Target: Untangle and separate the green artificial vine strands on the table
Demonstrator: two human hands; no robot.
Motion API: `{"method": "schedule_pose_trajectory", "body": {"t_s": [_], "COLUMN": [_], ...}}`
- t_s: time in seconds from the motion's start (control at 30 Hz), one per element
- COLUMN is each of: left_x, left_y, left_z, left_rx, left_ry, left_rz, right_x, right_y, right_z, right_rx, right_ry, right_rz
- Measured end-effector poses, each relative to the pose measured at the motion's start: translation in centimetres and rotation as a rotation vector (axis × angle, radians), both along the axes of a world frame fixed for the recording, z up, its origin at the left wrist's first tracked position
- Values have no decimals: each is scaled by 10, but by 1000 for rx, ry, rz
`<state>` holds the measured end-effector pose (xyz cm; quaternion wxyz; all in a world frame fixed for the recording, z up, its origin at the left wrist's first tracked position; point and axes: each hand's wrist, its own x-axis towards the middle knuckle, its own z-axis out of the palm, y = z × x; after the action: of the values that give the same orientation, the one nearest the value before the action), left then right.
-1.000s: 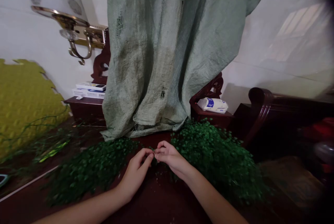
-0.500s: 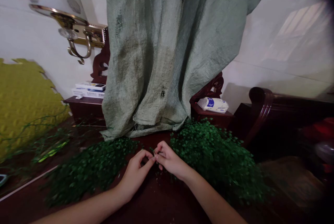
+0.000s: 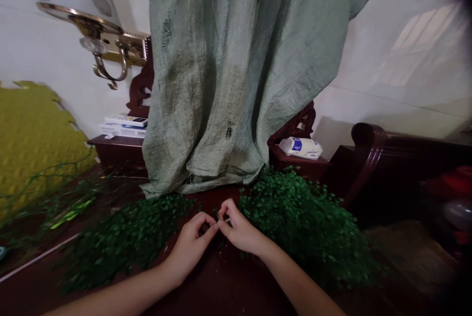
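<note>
My left hand (image 3: 195, 240) and my right hand (image 3: 238, 227) meet over the dark red table (image 3: 221, 286), thumbs and forefingers pinched together tip to tip. Whatever lies between the fingertips is too small to make out. On the left, a low heap of small-leaved green foliage (image 3: 129, 237) spreads beside my left hand. A bigger heap of green sprigs (image 3: 298, 222) sits to the right, close to my right hand and forearm. Tiny pale bits are scattered on the tabletop below the hands.
A grey-green woven sack (image 3: 228, 85) hangs at the back. White boxes (image 3: 123, 127) rest on the left ledge, a tissue pack (image 3: 300, 148) on the right one. A brass wall lamp (image 3: 106, 45) juts out at upper left, above a yellow foam mat (image 3: 33, 134).
Both hands stay nearly in place with fingertips together. The right fingers have shifted slightly, and a small stem-like bit seen between the fingertips earlier is harder to see. The view has moved slightly.
</note>
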<state>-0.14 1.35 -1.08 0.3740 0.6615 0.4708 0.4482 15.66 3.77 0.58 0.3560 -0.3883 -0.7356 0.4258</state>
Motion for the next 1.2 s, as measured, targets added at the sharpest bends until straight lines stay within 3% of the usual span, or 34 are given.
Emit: {"method": "schedule_pose_trajectory", "body": {"t_s": [0.4,0.67,0.8,1.2], "left_x": [-2,-3,-3,-3], "left_y": [2,5,5,5], "left_z": [-3,-5,-6,-9], "left_rx": [37,36,34,99], "left_ry": [31,58,61,12], "left_rz": [2,40,76,94], "right_x": [-2,-5,-8,-8], "right_y": [-11,-16,-16,-5], "right_z": [9,9,8,-6], "right_rx": [306,412,439,356], "right_ry": [-255,-446,-583,-272], "right_rz": [-91,-129,-218,-318]}}
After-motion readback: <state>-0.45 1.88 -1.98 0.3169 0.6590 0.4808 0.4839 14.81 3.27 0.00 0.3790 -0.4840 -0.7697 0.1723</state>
